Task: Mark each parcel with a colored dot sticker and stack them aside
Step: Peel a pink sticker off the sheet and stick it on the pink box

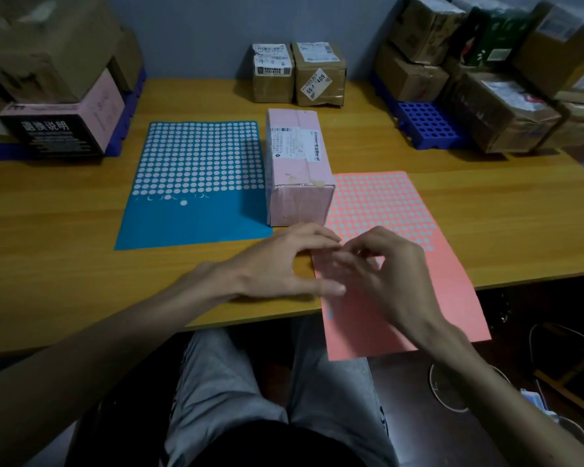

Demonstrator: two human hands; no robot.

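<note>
- Pink parcel [295, 163] stands mid-worktop [64, 214], blue sheet [196, 183] at its 9 o'clock, coral sheet [402, 210] at its 4 o'clock — overhanging the near edge.
- Left hand [277, 267] arches wide, fingertips at the coral sheet's left edge.
- Right hand [388, 274] curls over the same spot — blurred; grip cannot be told.
- Two brown boxes [297, 74] sit at 12 o'clock.

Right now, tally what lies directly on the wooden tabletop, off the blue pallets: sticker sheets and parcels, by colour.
Blue sticker sheet: 1
Coral sticker sheet: 1
Pink parcel: 1
Brown parcels: 2
Total: 5
</note>
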